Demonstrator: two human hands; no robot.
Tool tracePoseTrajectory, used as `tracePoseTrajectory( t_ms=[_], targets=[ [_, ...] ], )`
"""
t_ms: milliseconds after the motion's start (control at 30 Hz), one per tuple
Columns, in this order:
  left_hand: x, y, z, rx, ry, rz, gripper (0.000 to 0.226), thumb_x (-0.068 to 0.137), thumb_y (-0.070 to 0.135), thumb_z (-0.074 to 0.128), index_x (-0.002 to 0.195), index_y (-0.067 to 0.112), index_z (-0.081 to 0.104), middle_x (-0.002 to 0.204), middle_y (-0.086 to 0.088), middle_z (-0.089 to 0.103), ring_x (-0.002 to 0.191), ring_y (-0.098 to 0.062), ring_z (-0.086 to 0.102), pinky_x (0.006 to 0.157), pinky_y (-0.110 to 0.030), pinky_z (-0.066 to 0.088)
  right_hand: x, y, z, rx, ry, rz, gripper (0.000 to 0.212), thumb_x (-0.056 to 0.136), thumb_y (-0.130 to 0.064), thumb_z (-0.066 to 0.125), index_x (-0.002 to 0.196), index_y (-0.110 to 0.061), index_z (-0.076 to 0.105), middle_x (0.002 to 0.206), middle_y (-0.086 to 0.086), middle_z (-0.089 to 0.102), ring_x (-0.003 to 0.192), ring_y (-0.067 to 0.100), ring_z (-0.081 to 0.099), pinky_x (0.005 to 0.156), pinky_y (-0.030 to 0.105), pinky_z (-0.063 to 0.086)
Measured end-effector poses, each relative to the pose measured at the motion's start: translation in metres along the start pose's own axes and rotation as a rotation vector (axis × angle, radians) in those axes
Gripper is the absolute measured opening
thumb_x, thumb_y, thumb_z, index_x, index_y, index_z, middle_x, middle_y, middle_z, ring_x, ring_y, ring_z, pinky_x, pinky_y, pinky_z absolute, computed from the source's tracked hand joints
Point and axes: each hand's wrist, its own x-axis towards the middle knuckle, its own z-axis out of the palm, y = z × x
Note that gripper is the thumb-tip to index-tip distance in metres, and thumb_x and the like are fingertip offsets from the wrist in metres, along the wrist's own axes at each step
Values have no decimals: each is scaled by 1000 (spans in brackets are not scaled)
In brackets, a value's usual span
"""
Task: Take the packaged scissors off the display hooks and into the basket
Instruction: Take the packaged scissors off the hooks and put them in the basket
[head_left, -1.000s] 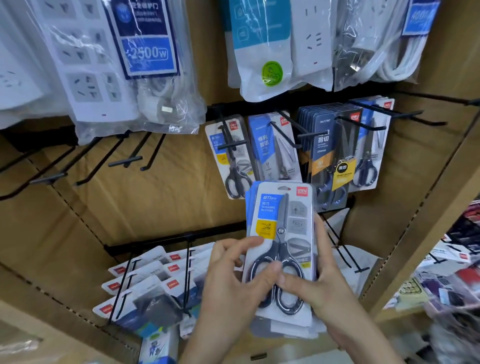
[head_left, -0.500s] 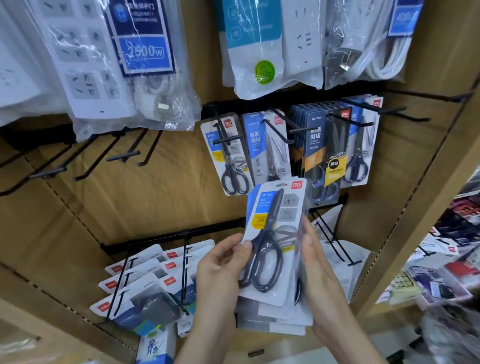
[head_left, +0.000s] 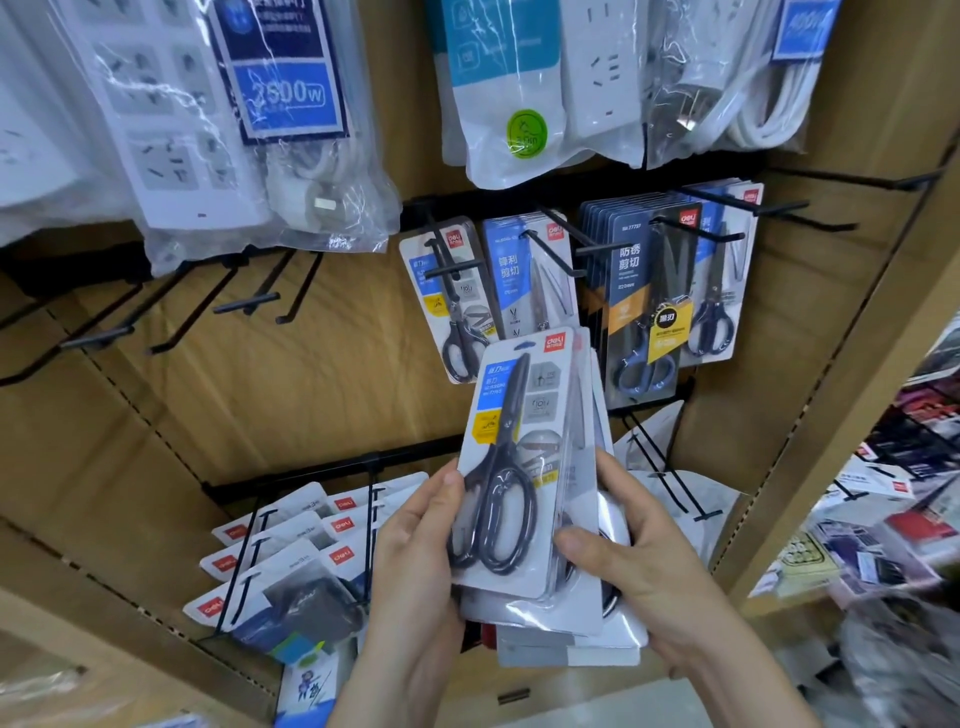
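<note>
Brown corrugated cardboard panel (head_left: 208, 415) lines the back of a shop display and is crossed by black metal rails.

Far left, top: clear plastic bags of white power strips (head_left: 171, 130), one with a blue card label (head_left: 283, 78). Below them: empty black wire hooks (head_left: 249, 304), jutting forward from the rail. Lower left: white carded packs with red logo tags (head_left: 291, 525), several deep on lower hooks, contents too blurred to tell.

Centre, foreground: stack of blister-carded black-handled scissors (head_left: 519, 467), off the hooks, blade tips up and tilted slightly right, in front of the lower rail. Left hand (head_left: 415, 561) grips the stack's left edge, thumb on the front beside the handles, fingers behind. Right hand (head_left: 649, 561) grips the right edge, thumb pressed on the front card's lower right, fingers wrapped underneath.

Centre, top: white power strip in a teal-and-clear pouch with a round green sticker (head_left: 524, 132). Beneath it, on the upper rail, four lots of hanging scissors:
- grey card with black scissors (head_left: 457, 312)
- blue-and-white card (head_left: 514, 280), lower part hidden behind the held stack
- thick batch of dark navy cards with blue-handled scissors and a yellow tag (head_left: 639, 291)
- blue-and-white cards with dark scissors (head_left: 722, 270)

Top right: bagged white cable (head_left: 753, 104). Right: slanted tan cardboard side wall (head_left: 857, 364). Far right: neighbouring shelf of mixed packaged goods (head_left: 909, 519), blurred.
</note>
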Motion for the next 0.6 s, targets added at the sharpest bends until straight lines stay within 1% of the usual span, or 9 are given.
tracePoseTrajectory(
  t_ms=[67,200,233,300,333,433,467,533,600],
  targets=[
    [-1,-1,-3,-20,-9,-37,32,95,27,56,113,7,73,108,-19,74,103,-37,70,96,-51,52,-2,-1,-3,-23,-18,21,97,52,-40,96,139,-27,54,133,3,64,120,28,63,94,43,55],
    [-4,1,-8,-65,-83,-129,43,95,37,54,113,2,72,112,-24,71,105,-40,69,100,-56,48,-5,4,-5,-34,105,49,99,51,-26,91,141,-30,49,134,-5,64,117,21,65,84,30,58],
    [-4,0,-8,-78,-89,-120,44,92,36,56,113,1,72,112,-23,71,102,-39,70,96,-55,52,-5,5,-4,-37,131,39,93,54,-21,86,140,-32,50,132,-6,65,113,19,67,80,29,58],
    [-2,-1,-10,-102,-93,-77,41,86,29,59,113,1,72,107,-20,73,87,-33,73,79,-46,59,-6,6,0,-30,132,13,78,61,-12,77,132,-34,54,118,0,72,101,23,71,72,31,59],
    [-2,-2,-11,-101,-107,-60,38,86,26,58,113,3,73,107,-20,73,85,-31,73,77,-43,59,-6,6,2,-31,130,5,77,60,-12,77,129,-36,55,113,3,74,98,25,72,70,32,59],
    [-3,-3,-22,-69,-149,-17,34,85,15,61,116,7,72,117,-22,70,101,-34,69,94,-49,52,-7,5,-2,-21,192,-26,84,61,-8,77,133,-42,49,112,-1,74,99,24,72,69,32,60],
    [-4,-1,-28,-70,-136,6,36,80,12,68,116,6,72,115,-23,70,98,-34,70,91,-48,54,-8,4,-5,-36,220,-36,86,66,-2,76,136,-42,46,111,-4,74,98,23,72,69,31,60],
    [-4,4,-42,-71,-109,85,44,65,7,82,108,4,73,106,-23,73,83,-30,74,70,-39,63,-9,4,-13,-79,270,-44,86,78,11,73,140,-40,41,109,-13,74,95,16,72,67,27,60],
    [-6,11,-53,-25,-121,182,66,47,25,96,105,4,72,102,-24,73,77,-28,74,62,-35,61,-12,2,-21,-99,299,-50,82,84,15,63,139,-41,41,112,-14,73,94,13,73,64,25,59]
  ],
)
